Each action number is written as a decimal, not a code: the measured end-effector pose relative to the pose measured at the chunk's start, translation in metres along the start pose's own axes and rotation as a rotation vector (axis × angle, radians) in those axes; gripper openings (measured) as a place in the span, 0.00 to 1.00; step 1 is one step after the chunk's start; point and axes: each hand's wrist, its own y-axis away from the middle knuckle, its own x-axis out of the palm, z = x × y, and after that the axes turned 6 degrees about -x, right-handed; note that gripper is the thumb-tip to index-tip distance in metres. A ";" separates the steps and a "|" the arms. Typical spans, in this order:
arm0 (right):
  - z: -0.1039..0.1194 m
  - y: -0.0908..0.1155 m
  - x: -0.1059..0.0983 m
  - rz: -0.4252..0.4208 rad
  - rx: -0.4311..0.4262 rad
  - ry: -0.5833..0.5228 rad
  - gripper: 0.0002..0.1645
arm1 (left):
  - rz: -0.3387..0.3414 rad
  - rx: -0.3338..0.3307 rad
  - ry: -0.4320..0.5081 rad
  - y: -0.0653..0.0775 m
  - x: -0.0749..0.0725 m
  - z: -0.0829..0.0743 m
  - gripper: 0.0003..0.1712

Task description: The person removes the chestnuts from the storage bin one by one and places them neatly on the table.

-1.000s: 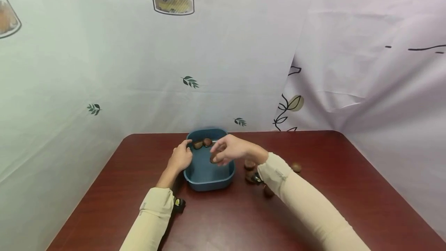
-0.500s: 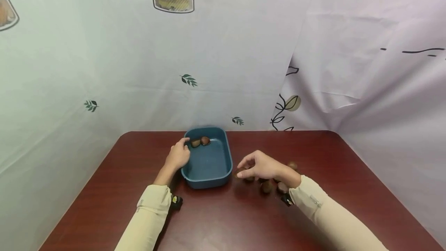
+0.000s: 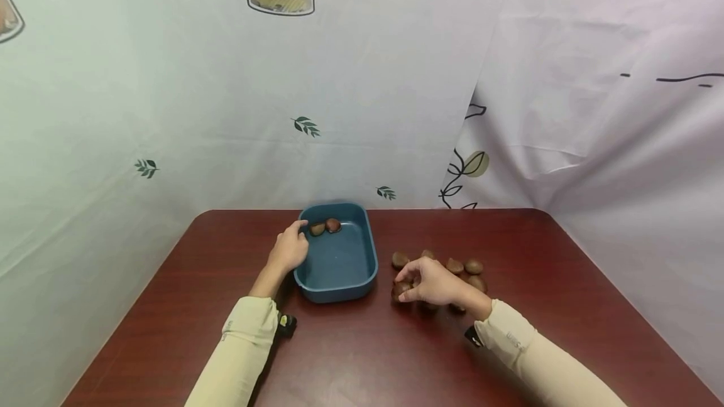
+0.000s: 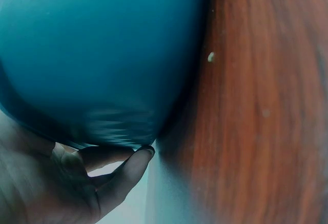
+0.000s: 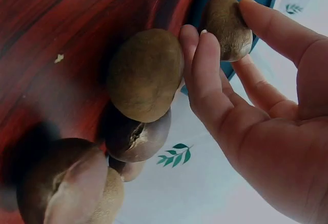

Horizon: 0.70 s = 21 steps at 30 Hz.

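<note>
In the head view my right hand [image 3: 432,282] is at the right of a blue plastic tub [image 3: 336,294], low over the table. Thumb and fingers pinch a brown chestnut [image 3: 401,292], which also shows between the fingertips in the right wrist view [image 5: 225,26]. Several other chestnuts [image 3: 455,265] lie around and partly under that hand. Two chestnuts [image 3: 332,225] rest at the far end inside the tub. My left hand [image 3: 290,250] holds the tub's left rim, and in the left wrist view its fingertips [image 4: 137,162] touch the wall.
A dark red wooden table [image 3: 339,363] carries everything. White printed cloth [image 3: 367,80] hangs behind it and at both sides. The tub's far end stands close to the table's back edge.
My right hand has moved from above the tub to the right and down to the chestnuts on the table, with a chestnut in its fingers. My left hand stays on the rim.
</note>
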 end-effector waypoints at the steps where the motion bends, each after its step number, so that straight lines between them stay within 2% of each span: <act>1: 0.001 0.000 0.001 -0.001 -0.004 0.012 0.16 | 0.000 -0.002 -0.001 0.000 0.000 0.000 0.27; 11: 0.006 0.007 0.007 -0.027 0.016 0.123 0.15 | -0.016 0.005 -0.003 -0.002 0.000 -0.001 0.26; 21: 0.005 0.014 0.016 -0.055 0.040 0.194 0.14 | -0.004 -0.003 0.001 0.000 0.000 0.000 0.27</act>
